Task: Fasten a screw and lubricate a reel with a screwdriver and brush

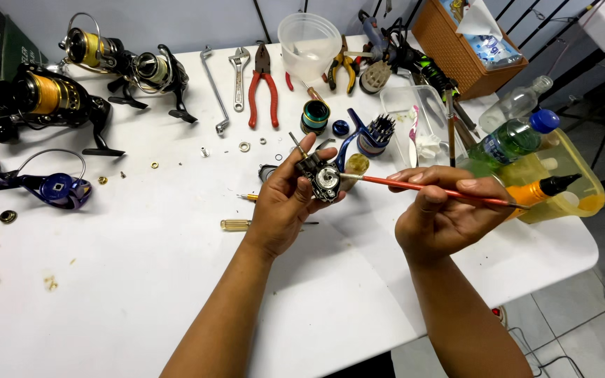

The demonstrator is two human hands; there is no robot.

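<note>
My left hand [285, 203] holds a small black fishing reel body [322, 176] up above the white table [141, 280], its open side with a round metal part turned toward me. My right hand [442, 213] grips a thin red-handled brush [428, 189] like a pen. The brush tip touches the open reel body from the right. Both hands hover over the middle of the table.
Several spinning reels [50, 98] lie at the left. Red pliers [262, 87], a wrench [238, 77], a clear plastic tub [309, 42] and small washers sit at the back. A yellow tray [568, 189] with bottles and a wicker basket [456, 49] stand at the right. A small screwdriver [236, 225] lies under my left wrist.
</note>
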